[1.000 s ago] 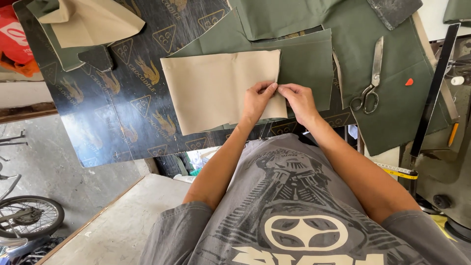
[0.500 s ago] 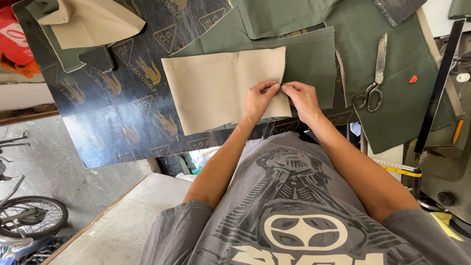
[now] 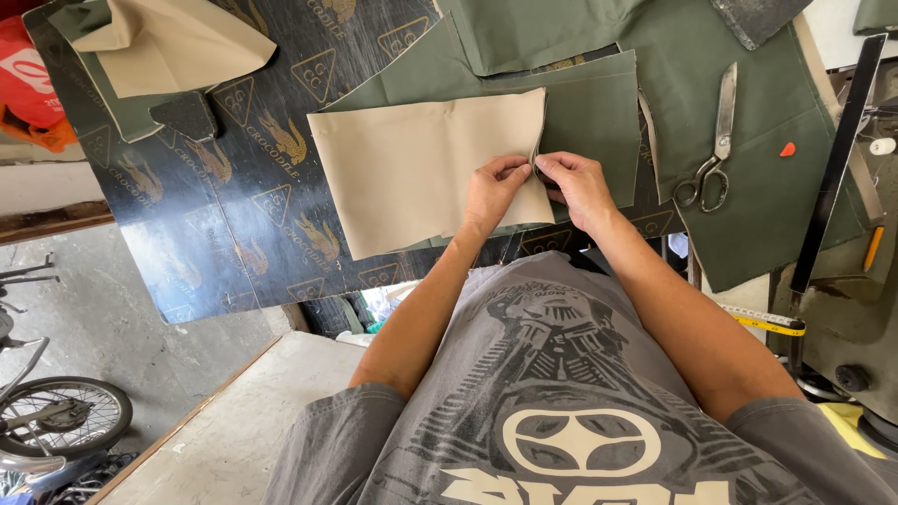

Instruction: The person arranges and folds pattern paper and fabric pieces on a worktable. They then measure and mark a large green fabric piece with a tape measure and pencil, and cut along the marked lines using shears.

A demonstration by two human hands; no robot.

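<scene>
A sewing or tailoring workshop is shown. Cut pieces of green cloth (image 3: 748, 187) and beige cloth (image 3: 421, 168) are spread over a dark printed surface (image 3: 234, 234), and large scissors (image 3: 713, 140) are laid on the green cloth. A long black ruler (image 3: 835, 159) and a yellow tape measure (image 3: 772, 323) are seen at the right edge. A bare concrete floor (image 3: 112, 327) and a bicycle wheel (image 3: 61, 416) (partly cut off) are visible below.

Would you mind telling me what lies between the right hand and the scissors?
In the head view, only green fabric lies between the right hand and the scissors, with its right edge just short of the scissors.
</scene>
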